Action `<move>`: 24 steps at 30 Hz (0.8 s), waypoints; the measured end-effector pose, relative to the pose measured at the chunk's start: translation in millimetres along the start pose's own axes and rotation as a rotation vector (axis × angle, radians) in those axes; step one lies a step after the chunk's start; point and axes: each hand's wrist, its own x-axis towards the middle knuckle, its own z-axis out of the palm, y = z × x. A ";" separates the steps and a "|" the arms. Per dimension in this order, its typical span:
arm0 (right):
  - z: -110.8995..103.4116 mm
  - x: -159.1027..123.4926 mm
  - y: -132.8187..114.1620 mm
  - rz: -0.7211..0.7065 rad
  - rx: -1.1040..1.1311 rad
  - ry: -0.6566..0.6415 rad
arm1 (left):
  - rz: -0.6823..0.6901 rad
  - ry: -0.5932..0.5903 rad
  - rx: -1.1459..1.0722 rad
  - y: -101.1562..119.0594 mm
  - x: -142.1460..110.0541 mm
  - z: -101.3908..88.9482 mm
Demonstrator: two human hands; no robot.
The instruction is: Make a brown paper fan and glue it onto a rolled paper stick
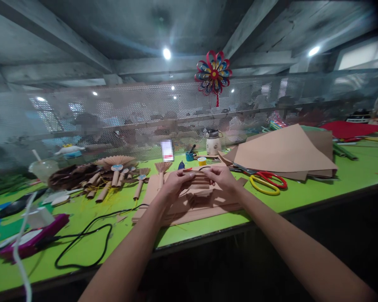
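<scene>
Between my two hands is a small piece of pleated brown paper (199,180), its folds running crosswise. My left hand (177,182) pinches its left end, thumb on top. The right end is gripped by the fingers of my right hand (222,179). Beneath lies a stack of brown paper sheets (176,216), with another folded brown piece (200,198) resting on it. Just beyond my left hand stands a small brown paper fan (162,168) with a rolled handle. Scissors with red and yellow handles (264,191) lie right of my right hand.
Several finished paper fans (116,167) lie at the left on the green table (119,247). A purple power strip (34,239) and a looping black cable (108,239) occupy the front left. Large brown sheets (280,153) are piled at the right. A perforated screen (138,113) stands behind.
</scene>
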 end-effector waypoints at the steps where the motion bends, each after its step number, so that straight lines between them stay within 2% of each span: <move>1: -0.1 -0.1 0.3 -0.012 -0.003 -0.019 | 0.000 -0.004 0.004 -0.6 0.3 -0.3; 13: -1.1 0.4 2.1 0.002 0.042 0.043 | -0.028 -0.060 -0.001 -0.8 -1.6 3.5; 17: -0.7 0.1 0.0 0.014 0.047 0.103 | 0.011 -0.023 0.003 2.8 -5.2 6.5; 21: -1.1 0.4 0.6 0.011 0.035 0.093 | 0.026 0.005 0.033 2.8 -5.3 5.6; 24: -3.1 1.0 0.8 0.026 0.172 0.086 | 0.027 0.004 0.017 0.6 -1.9 2.8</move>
